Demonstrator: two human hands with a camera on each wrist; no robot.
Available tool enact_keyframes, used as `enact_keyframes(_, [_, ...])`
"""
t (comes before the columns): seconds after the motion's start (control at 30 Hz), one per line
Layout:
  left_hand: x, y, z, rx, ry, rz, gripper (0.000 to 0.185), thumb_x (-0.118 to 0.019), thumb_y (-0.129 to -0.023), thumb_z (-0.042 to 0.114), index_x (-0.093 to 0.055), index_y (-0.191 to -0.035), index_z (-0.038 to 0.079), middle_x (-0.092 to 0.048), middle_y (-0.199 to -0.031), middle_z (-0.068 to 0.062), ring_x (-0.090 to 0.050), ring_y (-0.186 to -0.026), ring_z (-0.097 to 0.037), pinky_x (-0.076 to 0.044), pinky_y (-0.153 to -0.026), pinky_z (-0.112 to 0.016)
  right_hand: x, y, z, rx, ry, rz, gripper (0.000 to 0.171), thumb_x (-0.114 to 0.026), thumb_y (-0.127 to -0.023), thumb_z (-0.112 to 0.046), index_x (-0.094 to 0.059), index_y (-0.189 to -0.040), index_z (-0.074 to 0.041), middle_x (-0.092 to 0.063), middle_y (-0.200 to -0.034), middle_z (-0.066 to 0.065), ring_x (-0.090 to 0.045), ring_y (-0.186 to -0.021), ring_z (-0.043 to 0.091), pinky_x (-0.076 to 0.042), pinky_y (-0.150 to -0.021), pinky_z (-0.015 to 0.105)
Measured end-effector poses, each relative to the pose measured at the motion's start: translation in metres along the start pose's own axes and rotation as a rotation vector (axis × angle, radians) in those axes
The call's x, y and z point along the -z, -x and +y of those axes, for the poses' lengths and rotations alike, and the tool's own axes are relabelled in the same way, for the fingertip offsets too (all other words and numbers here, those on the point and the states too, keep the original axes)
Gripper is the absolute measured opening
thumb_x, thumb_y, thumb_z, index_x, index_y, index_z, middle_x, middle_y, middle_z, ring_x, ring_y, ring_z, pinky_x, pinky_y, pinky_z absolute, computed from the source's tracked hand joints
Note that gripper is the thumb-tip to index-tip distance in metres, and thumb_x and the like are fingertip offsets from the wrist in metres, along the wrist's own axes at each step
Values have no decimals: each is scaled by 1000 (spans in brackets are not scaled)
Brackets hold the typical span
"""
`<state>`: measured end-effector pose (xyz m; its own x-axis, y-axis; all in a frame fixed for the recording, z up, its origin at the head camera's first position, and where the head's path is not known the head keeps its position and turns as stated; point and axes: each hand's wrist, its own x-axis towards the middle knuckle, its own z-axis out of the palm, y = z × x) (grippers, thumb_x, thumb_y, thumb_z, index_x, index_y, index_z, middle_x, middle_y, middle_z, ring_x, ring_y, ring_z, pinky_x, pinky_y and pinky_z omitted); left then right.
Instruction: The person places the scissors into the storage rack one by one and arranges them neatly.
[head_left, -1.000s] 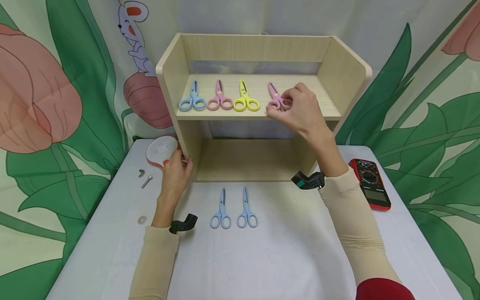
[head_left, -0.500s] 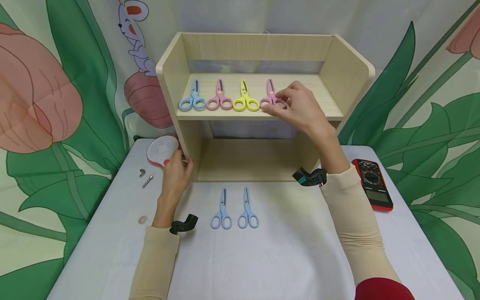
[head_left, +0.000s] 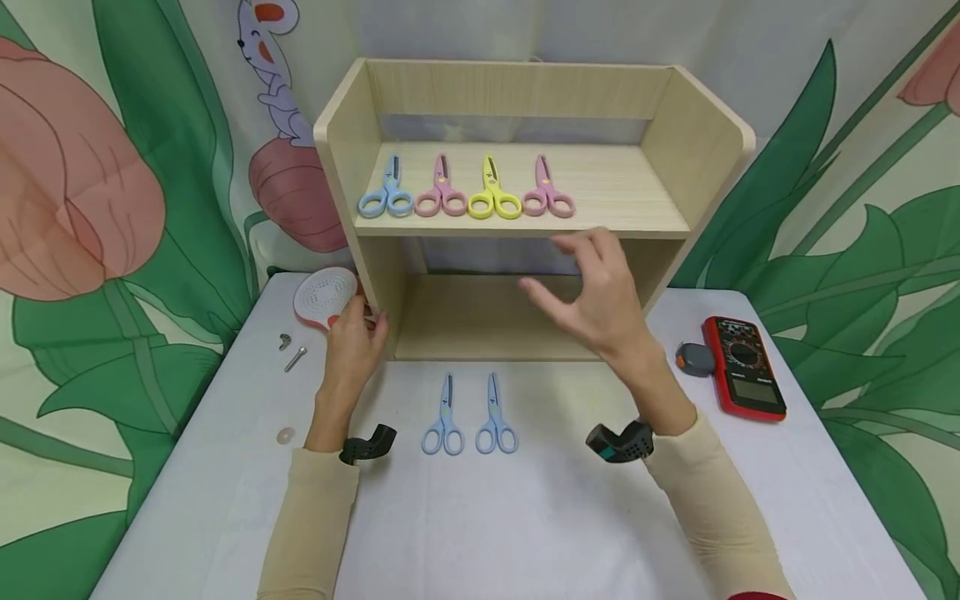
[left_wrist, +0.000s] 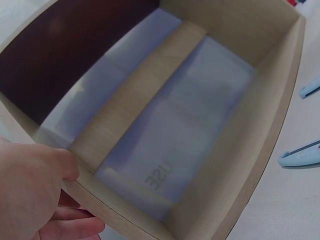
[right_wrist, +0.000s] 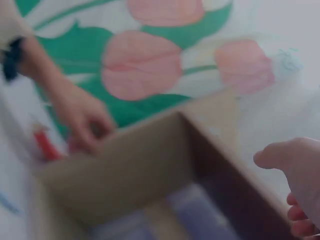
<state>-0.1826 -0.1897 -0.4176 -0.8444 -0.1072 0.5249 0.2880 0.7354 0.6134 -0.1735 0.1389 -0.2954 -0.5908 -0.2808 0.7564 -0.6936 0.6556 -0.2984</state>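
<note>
A pale wooden two-tier shelf [head_left: 525, 90] stands at the back of the table. My left hand [head_left: 351, 354] grips the front edge of its left side panel, thumb inside and fingers outside in the left wrist view. On the upper board lie blue scissors [head_left: 388, 192], pink scissors [head_left: 441, 190], yellow scissors [head_left: 491, 191] and, rightmost, a second pink pair of scissors [head_left: 546, 190]. My right hand [head_left: 600, 304] hovers before the lower compartment, holding nothing, thumb and fingers spread apart. Two blue pairs of scissors, one left [head_left: 445, 421] and one right [head_left: 494, 419], lie on the table in front.
Left of the shelf lie a white perforated round tool [head_left: 327, 293] with red trim, a bolt [head_left: 296, 360], a small metal piece [head_left: 285, 342] and a translucent disc [head_left: 285, 436]. Right of it are a red multimeter [head_left: 744, 367] and a small grey tape-measure-like object [head_left: 695, 359].
The right hand straightened the rightmost pink scissors, let go of them and drew back down toward me. The grey object by the multimeter came into sight. My left hand stays on the shelf.
</note>
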Motion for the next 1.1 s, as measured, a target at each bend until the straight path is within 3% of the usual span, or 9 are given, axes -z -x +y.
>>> enact_keyframes(0.13, [1,0,0,1,-9,3,28,-65,-94,11,-56,-112,-9,-67,-102,-27,-73,-84,-38,-62,-73,-49,-26,48,-6,-19,-9,-126,64,-84,-75,-36,-63,-118,5,-61,-107,18,-57,-100,32,-50,-86,43])
enact_keyframes(0.3, [1,0,1,4,-11,4,26,-63,-95,12,-56,-110,-8,-67,-100,-26,-73,-83,-37,-62,-72,-49,-62,107,-9,-138,5,-321,66,-82,-77,-45,-63,-120,1,-62,-107,12,-61,-97,27,-55,-81,40])
enact_keyframes(0.53, [0,1,2,1,4,-4,29,-64,-95,13,-56,-114,-8,-67,-102,-26,-73,-83,-37,-62,-73,-48,-93,159,-14,-239,89,-505,70,-81,-75,-55,-67,-114,1,-61,-100,9,-58,-81,18,-57,-73,34])
enact_keyframes(0.73, [-1,0,2,-3,3,0,31,-65,-95,12,-56,-116,-8,-67,-102,-26,-73,-84,-38,-62,-75,-49,-103,179,-23,-264,205,-583,74,-80,-68,-66,-69,-102,-2,-56,-88,3,-46,-69,10,-49,-60,25])
enact_keyframes(0.93, [0,1,2,14,0,-12,33,-65,-95,13,-55,-119,-8,-67,-103,-26,-73,-83,-37,-62,-73,-49,-105,182,-29,-241,218,-538,59,-79,-73,-52,-67,-95,1,-52,-82,4,-43,-61,9,-45,-49,24])
enact_keyframes(1.1, [0,2,3,8,-3,-10,32,-65,-95,12,-56,-119,-8,-66,-101,-25,-72,-82,-37,-62,-72,-48,-100,176,-28,-302,150,-535,51,-77,-69,-44,-66,-96,-2,-50,-85,2,-44,-60,8,-43,-50,21])
